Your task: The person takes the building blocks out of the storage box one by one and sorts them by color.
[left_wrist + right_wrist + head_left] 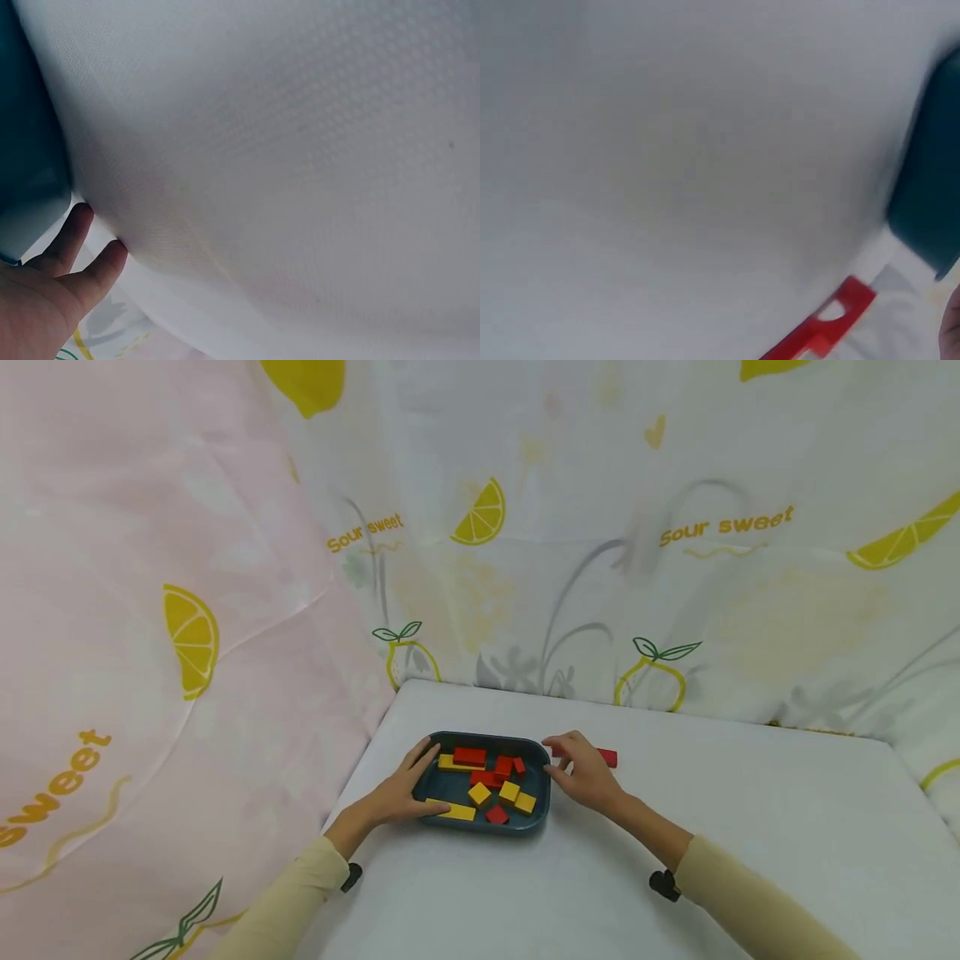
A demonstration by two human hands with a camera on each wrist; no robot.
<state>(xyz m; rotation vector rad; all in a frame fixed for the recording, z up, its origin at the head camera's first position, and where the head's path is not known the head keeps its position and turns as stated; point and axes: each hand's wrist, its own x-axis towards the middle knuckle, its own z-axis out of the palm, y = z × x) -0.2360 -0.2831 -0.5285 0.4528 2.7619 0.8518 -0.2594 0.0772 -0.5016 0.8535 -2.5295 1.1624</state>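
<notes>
A dark blue-green tray (483, 828) on the white table holds several red and yellow blocks. My left hand (397, 789) spreads along its left end, with the thumb reaching over a long yellow block (459, 812) and the fingers at the back left rim. In the left wrist view, two fingers of that hand extend beside the tray (30, 150). At the opposite end, my right hand (587, 774) has thumb and forefinger apart near the rim; contact is unclear. Partly hidden behind it lies a long red block (609, 758), which has a rounded cutout in the right wrist view.
Inside the tray are a red block (469, 757) on a yellow one, and small yellow cubes (479, 794). The white tabletop (712, 827) extends right and forward. Printed cloth (570, 568) hangs behind the table, and pink cloth (247, 693) hangs along the left.
</notes>
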